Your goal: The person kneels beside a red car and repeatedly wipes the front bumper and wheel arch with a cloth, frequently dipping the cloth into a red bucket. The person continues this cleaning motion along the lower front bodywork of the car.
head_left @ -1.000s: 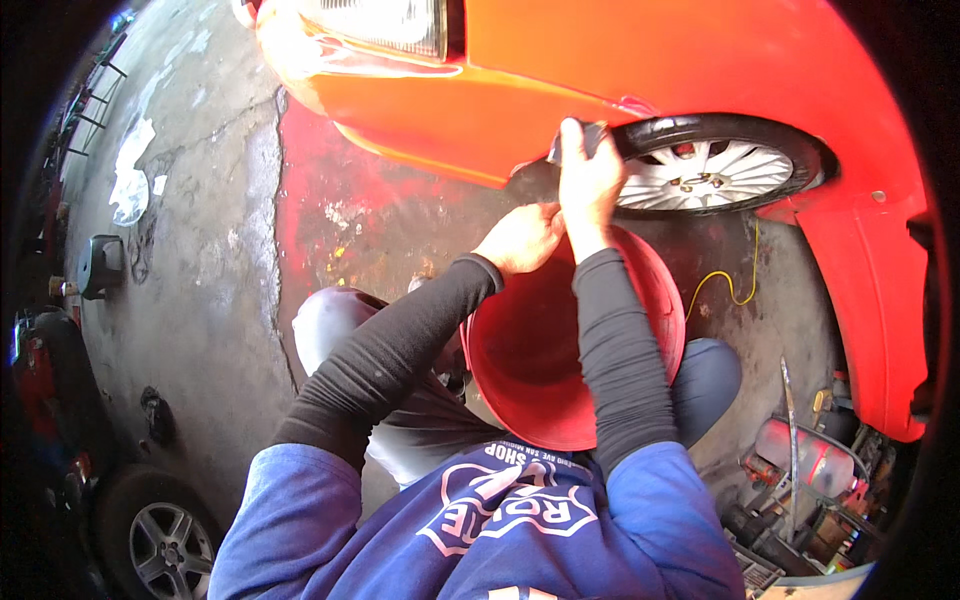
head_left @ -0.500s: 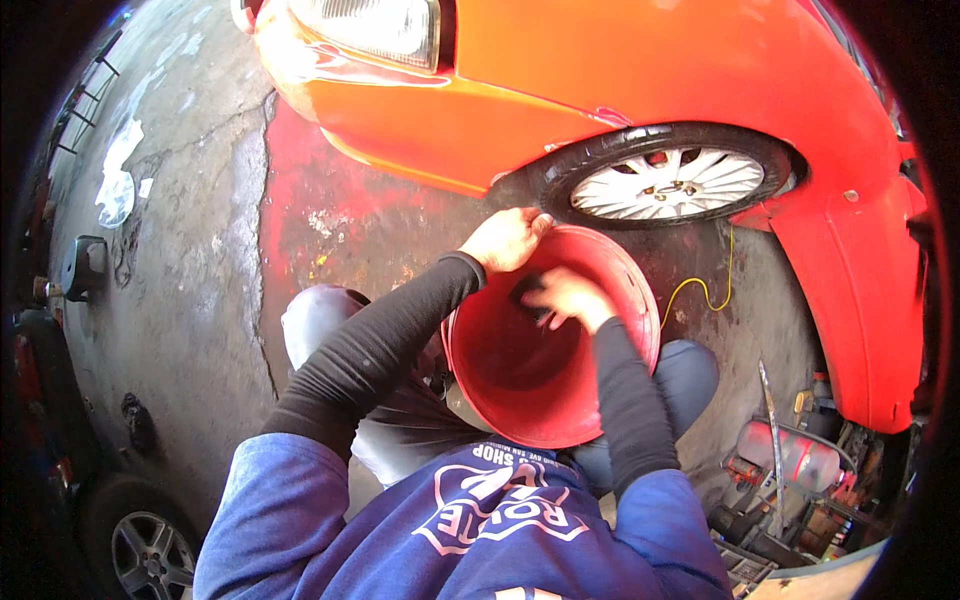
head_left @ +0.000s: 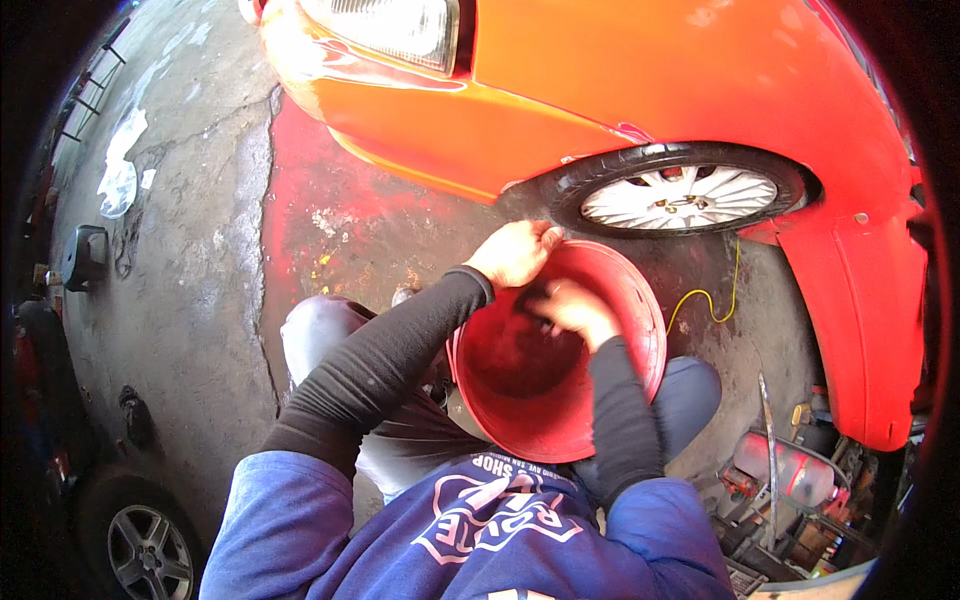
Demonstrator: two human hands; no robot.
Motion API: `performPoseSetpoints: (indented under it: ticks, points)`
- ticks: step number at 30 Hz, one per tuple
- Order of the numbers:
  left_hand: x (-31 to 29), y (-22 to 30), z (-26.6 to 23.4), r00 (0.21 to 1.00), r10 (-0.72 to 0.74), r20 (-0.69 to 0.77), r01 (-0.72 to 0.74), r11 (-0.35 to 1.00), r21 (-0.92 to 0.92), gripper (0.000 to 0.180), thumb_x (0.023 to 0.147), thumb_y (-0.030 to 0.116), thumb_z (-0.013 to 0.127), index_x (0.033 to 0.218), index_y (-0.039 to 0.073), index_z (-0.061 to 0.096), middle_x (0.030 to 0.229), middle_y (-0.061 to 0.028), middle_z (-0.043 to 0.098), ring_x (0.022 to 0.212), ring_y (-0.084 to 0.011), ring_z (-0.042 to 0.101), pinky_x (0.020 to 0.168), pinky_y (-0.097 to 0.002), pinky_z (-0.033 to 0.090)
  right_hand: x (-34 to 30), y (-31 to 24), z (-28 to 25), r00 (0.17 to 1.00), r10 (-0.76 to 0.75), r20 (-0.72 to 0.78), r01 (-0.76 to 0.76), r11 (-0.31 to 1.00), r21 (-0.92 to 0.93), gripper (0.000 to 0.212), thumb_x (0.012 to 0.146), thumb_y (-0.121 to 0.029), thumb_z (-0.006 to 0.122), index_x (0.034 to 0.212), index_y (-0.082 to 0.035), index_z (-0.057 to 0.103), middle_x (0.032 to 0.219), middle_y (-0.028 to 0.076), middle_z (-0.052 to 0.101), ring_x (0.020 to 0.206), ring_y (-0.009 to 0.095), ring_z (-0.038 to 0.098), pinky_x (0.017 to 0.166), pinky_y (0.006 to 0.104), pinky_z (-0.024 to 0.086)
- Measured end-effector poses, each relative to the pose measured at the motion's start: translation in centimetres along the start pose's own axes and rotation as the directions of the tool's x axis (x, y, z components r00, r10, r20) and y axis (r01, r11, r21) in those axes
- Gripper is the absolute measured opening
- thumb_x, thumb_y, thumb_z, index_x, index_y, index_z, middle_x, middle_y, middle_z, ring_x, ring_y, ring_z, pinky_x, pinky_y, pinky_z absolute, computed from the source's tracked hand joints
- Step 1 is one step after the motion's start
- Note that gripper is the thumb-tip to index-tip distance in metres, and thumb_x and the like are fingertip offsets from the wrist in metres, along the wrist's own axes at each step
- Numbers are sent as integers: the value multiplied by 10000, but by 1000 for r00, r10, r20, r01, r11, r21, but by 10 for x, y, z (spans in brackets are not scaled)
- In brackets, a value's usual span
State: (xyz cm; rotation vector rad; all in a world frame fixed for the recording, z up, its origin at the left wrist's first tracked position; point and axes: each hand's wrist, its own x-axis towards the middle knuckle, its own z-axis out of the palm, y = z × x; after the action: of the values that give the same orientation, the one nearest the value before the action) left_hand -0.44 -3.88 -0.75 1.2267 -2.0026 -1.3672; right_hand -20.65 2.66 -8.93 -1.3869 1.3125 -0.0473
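Observation:
A red bucket, its mouth tilted toward me, rests between my bent knees. My left hand is closed over its far left rim, with the thumb toward the far edge. Inside, my right hand is against or close to the far left wall, blurred by motion. Its fingers curl at a small dark patch, perhaps a pad or rag, which I cannot make out. The bucket's bottom lies in dark shadow.
Ahead stands an orange-red car body with a wheel just beyond the bucket. A yellow cord lies right of it. Tools and a clear bottle crowd the lower right. Another wheel is at lower left.
My right hand has shifted slightly within the bucket, smeared by a rubbing-like motion. My left hand keeps its hold on the rim. The whole view has moved a little.

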Motion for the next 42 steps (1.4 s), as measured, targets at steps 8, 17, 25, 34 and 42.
performPoseSetpoints:
  ticks: [8,17,25,34,42]
  points:
    - [2,-1,-1,1000,19,15,-20,999,37,480,1034,381,393,1132,-29,623,1095,-286,647,1096,-442,594,935,-478,465,-39,-187,-85,359,-185,-915,654,749,105,280,916,-319,699,922,-43,649,695,24,631,525,74,575,420,230,454]
    - [-2,-2,3,987,106,-123,-106,994,8,440,1019,345,396,1032,-28,628,1007,-298,647,1025,-465,595,906,-512,462,28,-163,-66,450,-132,-883,547,823,156,399,807,-379,813,846,-7,676,679,21,624,565,109,558,503,286,449]
    - [3,-1,1,998,64,-10,-64,998,22,452,1039,352,387,1077,-34,619,1035,-299,641,1043,-466,592,909,-503,459,19,-168,-87,484,-175,-858,364,931,15,482,785,-454,818,917,-2,712,738,32,639,592,128,572,529,297,476]
    - [-1,1,-1,999,46,9,-47,998,49,461,1038,369,395,1090,-28,623,1045,-300,641,1058,-460,595,894,-488,470,15,-179,-76,568,-296,-768,220,954,-206,474,776,-465,813,882,-9,738,759,81,709,656,166,649,615,346,521]
    - [-1,2,1,997,76,-11,-76,997,0,448,1039,369,402,1092,-13,629,1061,-284,643,1072,-437,602,902,-486,466,12,-178,-75,655,25,-755,95,989,115,473,790,-395,827,730,48,672,595,59,613,500,117,580,477,286,473]
